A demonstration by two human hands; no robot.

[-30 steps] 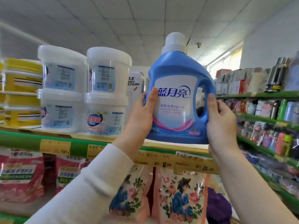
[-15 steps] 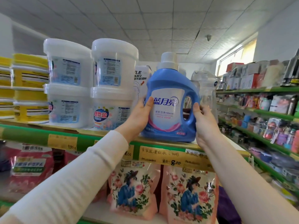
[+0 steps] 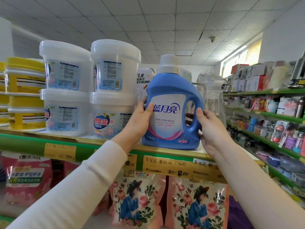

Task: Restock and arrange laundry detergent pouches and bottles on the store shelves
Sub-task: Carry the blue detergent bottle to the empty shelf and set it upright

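A blue detergent bottle (image 3: 171,111) with a white cap stands upright on the top shelf (image 3: 49,144), label facing me. My left hand (image 3: 140,119) grips its left side, thumb on the label. My right hand (image 3: 209,124) holds the handle side, thumb against the handle. Below the shelf, two floral detergent pouches (image 3: 137,200) (image 3: 199,204) stand side by side, and a pink-red pouch (image 3: 28,177) stands at the left.
Stacked white tubs (image 3: 89,90) and yellow tubs (image 3: 24,93) stand left of the bottle. A white carton (image 3: 142,85) is behind it and a clear plastic jug (image 3: 212,95) to its right. Green shelves with small goods (image 3: 267,116) run along the right aisle.
The bottle came down and away from me onto the top shelf, with both hands staying on it. It now rests on the shelf board beside the white tubs.
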